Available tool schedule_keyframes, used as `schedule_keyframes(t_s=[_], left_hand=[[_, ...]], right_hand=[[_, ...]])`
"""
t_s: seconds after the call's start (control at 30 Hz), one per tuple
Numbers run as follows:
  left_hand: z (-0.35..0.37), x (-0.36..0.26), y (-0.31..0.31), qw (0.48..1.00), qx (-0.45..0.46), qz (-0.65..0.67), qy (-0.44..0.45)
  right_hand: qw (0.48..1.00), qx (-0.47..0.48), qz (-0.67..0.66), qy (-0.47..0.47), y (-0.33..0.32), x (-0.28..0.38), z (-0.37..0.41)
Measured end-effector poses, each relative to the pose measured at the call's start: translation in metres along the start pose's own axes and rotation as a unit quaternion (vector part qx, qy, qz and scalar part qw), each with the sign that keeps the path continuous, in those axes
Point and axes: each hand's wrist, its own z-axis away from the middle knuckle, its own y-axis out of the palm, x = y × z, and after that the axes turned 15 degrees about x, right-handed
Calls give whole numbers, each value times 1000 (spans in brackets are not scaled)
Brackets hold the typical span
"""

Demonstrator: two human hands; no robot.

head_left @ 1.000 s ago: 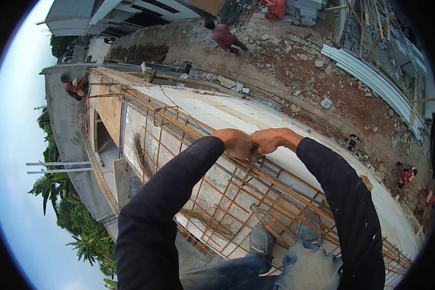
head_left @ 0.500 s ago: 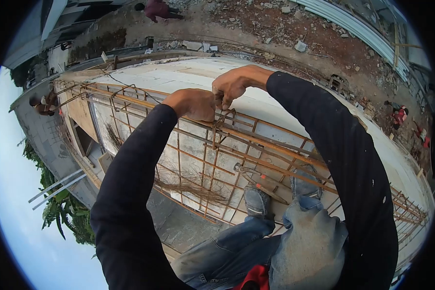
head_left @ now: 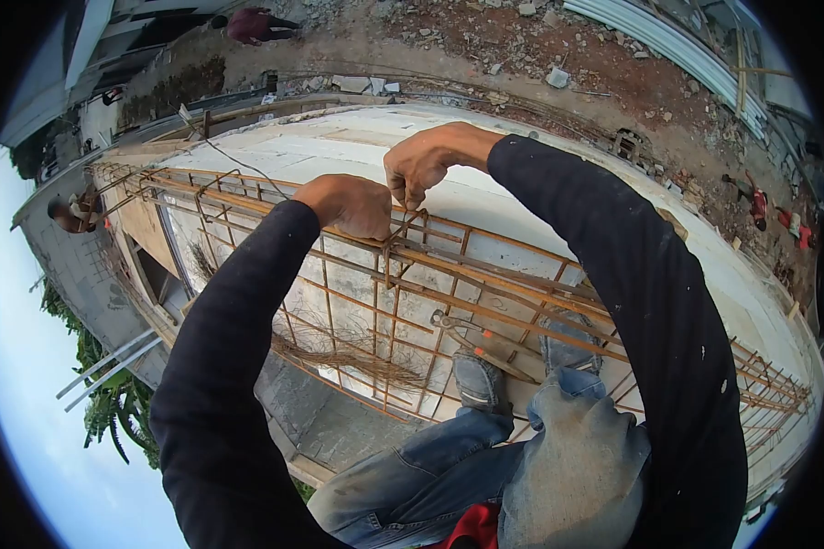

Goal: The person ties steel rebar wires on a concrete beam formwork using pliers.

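Grips tight, left hand [head_left: 348, 206] and right hand [head_left: 421, 165], on wire [head_left: 400, 231] at rebar cage [head_left: 449, 284].

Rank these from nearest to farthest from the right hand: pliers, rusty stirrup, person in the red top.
1. Rusty stirrup, pinched just under the right hand.
2. Pliers, lower, by the shoes.
3. Person in the red top, far below on the ground.

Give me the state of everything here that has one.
left hand, fisted around a bar of the rebar cage.
right hand, fingers pinched on the stirrup top.
rebar cage, rusty, lying flat.
pliers, lying untouched on the cage.
wire bundle, loose, lying on the cage.
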Motion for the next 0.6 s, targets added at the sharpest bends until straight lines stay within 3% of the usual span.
schedule_keyframes(t_s=[0.23,0.33,0.53,0.6], left_hand=[[-9,8,4,999,-39,22,-15],[-4,9,15,993,-80,82,28],[21,-14,13,997,-82,-13,-1],[38,-20,30,942,-332,-1,53]], right_hand=[[999,-39,-35,3,11,-9,3],[996,-64,-47,-28,18,-10,3],[976,-137,-147,-80,37,-10,17],[969,-164,-162,-92,43,-11,18]])
